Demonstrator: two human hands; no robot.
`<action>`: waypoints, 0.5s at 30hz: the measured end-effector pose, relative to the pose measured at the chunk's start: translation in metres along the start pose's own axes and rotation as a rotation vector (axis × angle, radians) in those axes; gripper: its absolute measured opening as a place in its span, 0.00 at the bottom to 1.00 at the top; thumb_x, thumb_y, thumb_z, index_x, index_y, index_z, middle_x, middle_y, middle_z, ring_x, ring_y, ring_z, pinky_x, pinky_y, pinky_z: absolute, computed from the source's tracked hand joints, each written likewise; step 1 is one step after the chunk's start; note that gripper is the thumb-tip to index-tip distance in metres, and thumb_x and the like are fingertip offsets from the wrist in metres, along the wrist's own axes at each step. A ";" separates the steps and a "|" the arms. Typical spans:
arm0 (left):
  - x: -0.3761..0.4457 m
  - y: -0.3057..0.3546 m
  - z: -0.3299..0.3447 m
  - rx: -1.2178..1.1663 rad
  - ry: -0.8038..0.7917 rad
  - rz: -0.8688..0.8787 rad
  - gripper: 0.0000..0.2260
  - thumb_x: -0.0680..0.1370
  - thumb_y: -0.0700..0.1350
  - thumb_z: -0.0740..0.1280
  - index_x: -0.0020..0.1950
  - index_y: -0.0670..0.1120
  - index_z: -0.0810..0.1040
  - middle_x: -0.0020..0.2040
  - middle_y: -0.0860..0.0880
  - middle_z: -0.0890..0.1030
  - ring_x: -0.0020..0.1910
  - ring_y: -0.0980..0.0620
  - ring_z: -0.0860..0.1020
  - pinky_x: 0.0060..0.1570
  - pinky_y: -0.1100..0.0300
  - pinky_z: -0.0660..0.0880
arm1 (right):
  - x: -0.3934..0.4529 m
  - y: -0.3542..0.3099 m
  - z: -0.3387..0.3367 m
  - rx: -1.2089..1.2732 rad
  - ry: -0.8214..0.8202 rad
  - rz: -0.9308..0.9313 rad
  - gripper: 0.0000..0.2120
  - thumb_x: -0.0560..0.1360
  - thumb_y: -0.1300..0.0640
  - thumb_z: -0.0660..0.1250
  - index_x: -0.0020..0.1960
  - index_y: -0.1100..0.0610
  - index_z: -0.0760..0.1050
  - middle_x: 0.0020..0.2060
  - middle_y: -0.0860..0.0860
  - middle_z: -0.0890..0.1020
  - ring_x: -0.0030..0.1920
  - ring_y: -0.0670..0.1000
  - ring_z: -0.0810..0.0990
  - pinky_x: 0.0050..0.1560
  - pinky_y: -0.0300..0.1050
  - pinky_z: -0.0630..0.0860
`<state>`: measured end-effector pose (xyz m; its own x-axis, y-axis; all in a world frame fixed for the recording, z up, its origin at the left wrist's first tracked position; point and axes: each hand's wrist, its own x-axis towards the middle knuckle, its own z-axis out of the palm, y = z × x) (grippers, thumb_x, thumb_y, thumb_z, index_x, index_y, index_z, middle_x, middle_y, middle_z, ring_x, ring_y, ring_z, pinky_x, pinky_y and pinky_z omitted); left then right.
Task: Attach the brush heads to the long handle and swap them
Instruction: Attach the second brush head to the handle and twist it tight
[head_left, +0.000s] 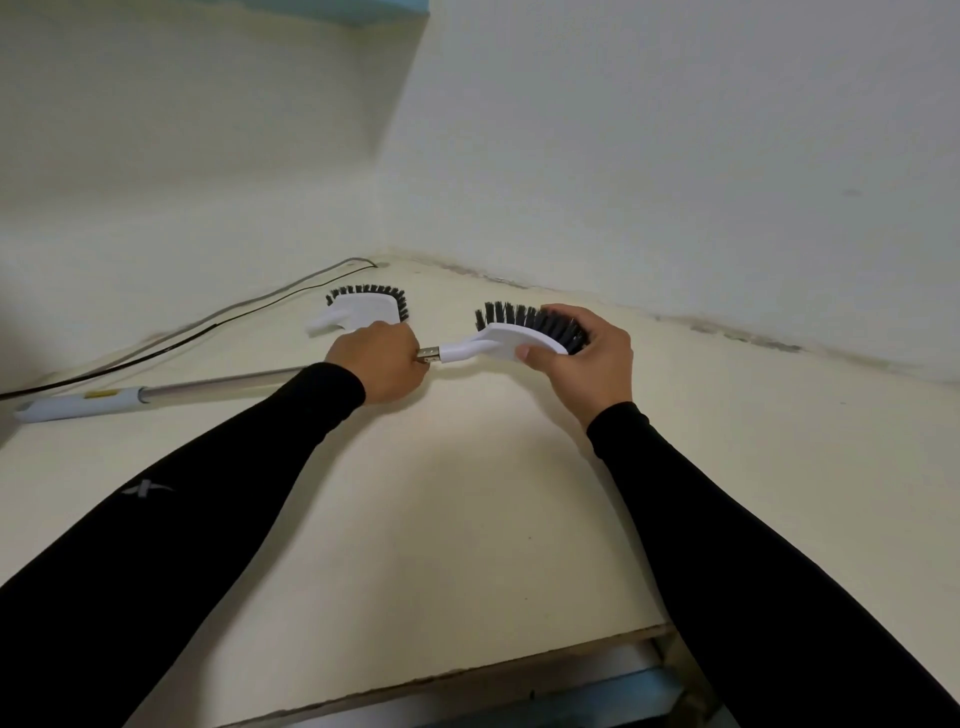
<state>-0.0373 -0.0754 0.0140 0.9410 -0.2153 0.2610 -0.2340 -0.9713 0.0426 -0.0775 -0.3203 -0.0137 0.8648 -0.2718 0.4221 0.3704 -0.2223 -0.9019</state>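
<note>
A long silver handle (208, 387) with a white grip end lies across the cream table, running left from my left hand (382, 366). My left hand grips the handle's front end, whose metal tip shows just past my fingers. My right hand (582, 358) holds a white brush head with black bristles (511, 338), bristles turned away from me. Its white neck meets the metal tip of the handle. A second white brush head (363, 309) with black bristles lies on the table behind my left hand.
The cream table (467, 493) sits in a corner between two pale walls. A black cable (218, 322) runs along the back left edge. The table's front edge (467, 675) is near me, with a metal frame below it.
</note>
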 end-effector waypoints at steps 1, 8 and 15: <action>-0.003 0.000 0.003 0.041 0.055 0.008 0.16 0.75 0.49 0.60 0.28 0.46 0.69 0.27 0.48 0.73 0.25 0.48 0.72 0.27 0.60 0.61 | 0.000 0.000 0.000 0.000 -0.004 0.003 0.20 0.64 0.62 0.83 0.53 0.48 0.86 0.38 0.31 0.85 0.39 0.35 0.82 0.40 0.27 0.75; -0.011 0.001 0.019 0.176 0.290 0.040 0.22 0.82 0.54 0.51 0.31 0.46 0.68 0.28 0.47 0.72 0.27 0.42 0.70 0.29 0.57 0.60 | 0.001 -0.001 0.000 -0.001 -0.027 0.027 0.18 0.62 0.62 0.83 0.47 0.45 0.85 0.33 0.31 0.83 0.35 0.34 0.80 0.37 0.26 0.73; -0.017 0.005 0.030 0.190 0.403 0.021 0.21 0.82 0.54 0.53 0.30 0.47 0.65 0.26 0.46 0.70 0.25 0.42 0.66 0.29 0.56 0.59 | 0.003 0.000 -0.002 0.001 -0.039 0.097 0.16 0.61 0.61 0.83 0.45 0.48 0.87 0.33 0.35 0.83 0.35 0.38 0.79 0.38 0.30 0.74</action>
<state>-0.0473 -0.0798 -0.0188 0.7576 -0.2147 0.6163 -0.1672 -0.9767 -0.1348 -0.0752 -0.3231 -0.0125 0.9092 -0.2555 0.3287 0.2845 -0.1953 -0.9386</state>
